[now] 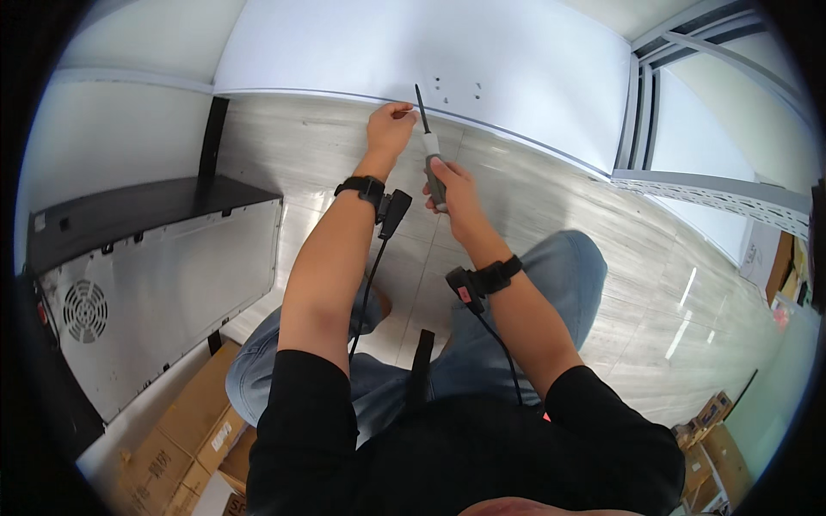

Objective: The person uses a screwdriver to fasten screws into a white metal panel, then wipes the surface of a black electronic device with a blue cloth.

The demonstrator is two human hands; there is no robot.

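Note:
My right hand is wrapped round the grey handle of a screwdriver. Its dark shaft points away from me, and the tip reaches over the near edge of the white tabletop. Just left of the shaft, my left hand is at that edge with thumb and fingers pinched together. Whatever is between those fingertips, if anything, is too small to make out. On the tabletop, beyond and to the right of the screwdriver, lie several small screws, apart from both hands.
At the left stands a metal cabinet with a black top and a round vent. Cardboard boxes sit at the lower left. A grey perforated metal frame rises at the right. Black cables hang from both wrist straps.

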